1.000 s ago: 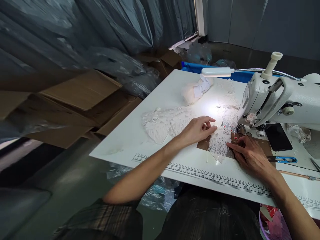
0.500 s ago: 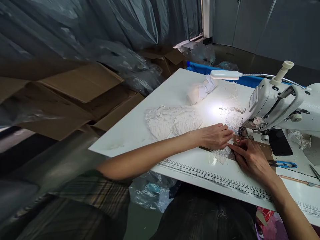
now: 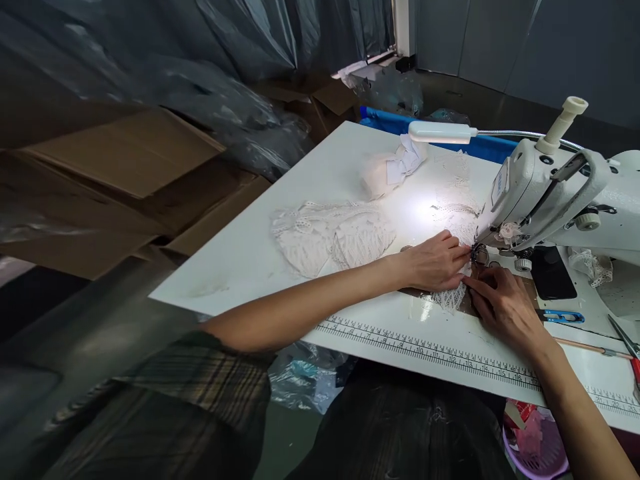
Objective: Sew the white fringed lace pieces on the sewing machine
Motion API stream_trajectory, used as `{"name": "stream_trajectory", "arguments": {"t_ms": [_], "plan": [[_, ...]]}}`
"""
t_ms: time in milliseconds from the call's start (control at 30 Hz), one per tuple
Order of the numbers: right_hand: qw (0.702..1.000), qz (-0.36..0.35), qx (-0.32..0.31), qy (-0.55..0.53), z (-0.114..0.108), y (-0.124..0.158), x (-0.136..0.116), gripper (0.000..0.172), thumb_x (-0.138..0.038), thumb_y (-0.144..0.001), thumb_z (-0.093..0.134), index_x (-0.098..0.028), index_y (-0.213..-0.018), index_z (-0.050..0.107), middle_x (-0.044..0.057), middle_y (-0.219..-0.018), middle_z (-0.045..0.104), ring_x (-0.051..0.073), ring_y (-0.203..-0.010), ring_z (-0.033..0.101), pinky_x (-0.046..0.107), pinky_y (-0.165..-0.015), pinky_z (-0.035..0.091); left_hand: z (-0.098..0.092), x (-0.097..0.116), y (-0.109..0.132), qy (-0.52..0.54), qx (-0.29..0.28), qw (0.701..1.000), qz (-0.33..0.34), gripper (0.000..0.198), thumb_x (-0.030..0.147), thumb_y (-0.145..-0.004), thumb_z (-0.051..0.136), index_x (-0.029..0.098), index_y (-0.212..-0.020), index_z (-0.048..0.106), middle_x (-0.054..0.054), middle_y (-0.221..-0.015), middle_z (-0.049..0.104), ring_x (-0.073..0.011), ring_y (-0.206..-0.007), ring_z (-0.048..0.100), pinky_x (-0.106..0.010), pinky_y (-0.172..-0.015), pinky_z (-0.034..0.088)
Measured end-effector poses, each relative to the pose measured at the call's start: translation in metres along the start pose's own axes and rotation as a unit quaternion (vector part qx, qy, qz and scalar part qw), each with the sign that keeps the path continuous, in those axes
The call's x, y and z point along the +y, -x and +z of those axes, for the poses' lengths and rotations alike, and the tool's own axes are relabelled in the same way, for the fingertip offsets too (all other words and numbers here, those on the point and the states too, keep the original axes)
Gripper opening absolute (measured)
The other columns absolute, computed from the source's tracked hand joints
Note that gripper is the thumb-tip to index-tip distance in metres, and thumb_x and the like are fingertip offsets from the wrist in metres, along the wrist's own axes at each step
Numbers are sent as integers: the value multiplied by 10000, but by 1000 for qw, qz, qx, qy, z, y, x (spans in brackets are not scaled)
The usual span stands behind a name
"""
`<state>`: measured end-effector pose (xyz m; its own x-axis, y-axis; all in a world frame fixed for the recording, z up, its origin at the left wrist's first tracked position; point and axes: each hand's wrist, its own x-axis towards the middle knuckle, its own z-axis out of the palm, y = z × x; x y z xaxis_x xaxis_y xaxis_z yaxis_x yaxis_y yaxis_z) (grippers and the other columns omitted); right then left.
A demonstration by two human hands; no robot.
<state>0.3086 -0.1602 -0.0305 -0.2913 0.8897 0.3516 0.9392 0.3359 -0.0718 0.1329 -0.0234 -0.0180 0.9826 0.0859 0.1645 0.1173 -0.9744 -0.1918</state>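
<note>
A strip of white lace [image 3: 449, 298] lies at the needle area of the white sewing machine [image 3: 550, 193], its near end spread on the table. My left hand [image 3: 436, 262] is closed on the lace, with fingertips close beside the presser foot [image 3: 475, 253]. On the near side of the foot, my right hand [image 3: 507, 303] is closed with thumb and index finger at the lace edge. The hands hide part of the lace. More lace [image 3: 457, 173] extends behind the foot, under a bright lamp spot.
A pile of white lace pieces [image 3: 335, 237] lies left of my hands. Blue thread snips [image 3: 563, 316], a black phone [image 3: 553, 273] and red-handled scissors [image 3: 625, 340] are at right. A lamp [image 3: 443, 132] overhangs the table. Cardboard boxes [image 3: 125, 150] stand left.
The view has shifted, so the table sits slightly higher and further left. My left hand is closer to the presser foot, and less of the lace's near end shows.
</note>
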Motion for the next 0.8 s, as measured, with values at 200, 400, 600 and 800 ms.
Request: {"name": "stream_trajectory", "arguments": {"t_ms": [200,400,600,800], "plan": [[1000,18,-14,-19,0,0,-1,324,-286,-972,470,-280,-1216,683,107,-1018,588,223,-902,532,389,-815,449,-3,-2,6,113,3,993,-43,391,393,-980,406,165,-1211,624,-119,-1395,569,-262,-1064,575,-432,-993,326],[999,30,-7,-24,1,1,-2,355,-321,-989,425,-270,-1230,679,112,-1009,594,227,-893,533,394,-820,440,2,-3,8,149,15,987,-56,421,407,-966,417,166,-1261,595,-130,-1418,548,-278,-1162,547,-464,-1064,265],[999,32,0,-33,3,1,-1,349,-338,-990,434,-275,-1217,691,114,-1022,593,230,-921,545,399,-814,460,3,0,8,161,26,984,-68,418,394,-953,425,167,-1263,590,-126,-1410,557,-272,-1119,563,-476,-1067,253],[999,25,4,-35,3,0,0,359,-348,-995,423,-281,-1224,691,117,-1018,585,234,-920,558,408,-790,478,4,0,10,167,26,983,-70,399,392,-945,436,157,-1219,605,-130,-1416,550,-276,-1133,548,-476,-1064,250]]}}
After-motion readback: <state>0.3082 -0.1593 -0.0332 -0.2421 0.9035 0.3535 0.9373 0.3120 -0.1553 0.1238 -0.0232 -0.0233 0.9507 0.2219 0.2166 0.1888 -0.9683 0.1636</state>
